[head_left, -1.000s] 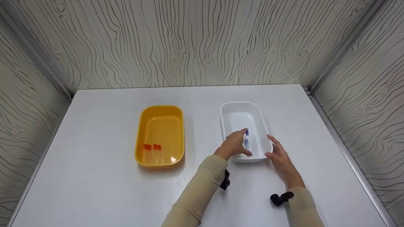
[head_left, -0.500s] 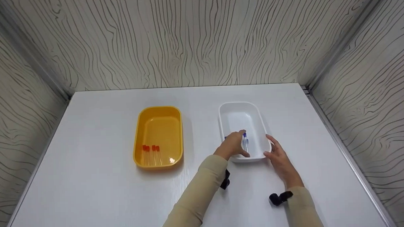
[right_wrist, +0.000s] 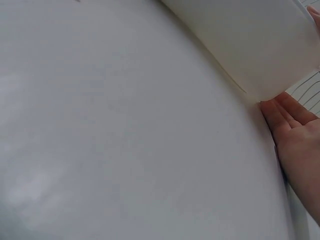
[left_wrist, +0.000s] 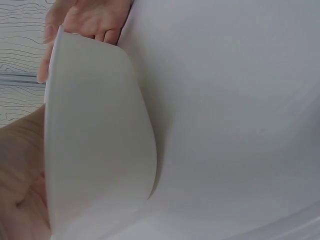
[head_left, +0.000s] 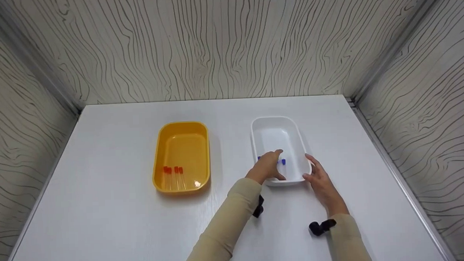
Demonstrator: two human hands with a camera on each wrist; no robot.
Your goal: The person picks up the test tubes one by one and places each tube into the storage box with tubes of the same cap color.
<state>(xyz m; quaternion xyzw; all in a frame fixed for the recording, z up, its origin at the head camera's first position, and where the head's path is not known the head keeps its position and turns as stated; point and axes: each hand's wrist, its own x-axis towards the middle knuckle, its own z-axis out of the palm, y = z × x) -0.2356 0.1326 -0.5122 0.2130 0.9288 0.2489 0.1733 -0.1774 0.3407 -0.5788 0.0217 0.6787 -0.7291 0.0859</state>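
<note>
In the head view, my left hand [head_left: 267, 167] reaches over the near left side of the white tray [head_left: 278, 122], thumb and fingers spread with nothing visible between them. Just beside it, clear tubes with blue caps [head_left: 283, 162] lie in the tray. Another blue cap [head_left: 259, 157] shows at the left rim; the hand hides the rest. My right hand [head_left: 323, 187] holds the tray's near right corner from outside, thumb at the front and fingers along the side. The right wrist view shows its fingers [right_wrist: 280, 117] against the tray wall [right_wrist: 250, 45].
A yellow tray [head_left: 185, 126] stands to the left, holding several clear tubes with red caps [head_left: 176, 170]. Both trays rest on a white table [head_left: 115, 227]. Patterned panels [head_left: 209, 46] enclose the back and both sides.
The blue-capped tube that was at my left fingertips has dropped lower and now lies in the white tray. My left hand stays almost in place, and my right hand keeps its position.
</note>
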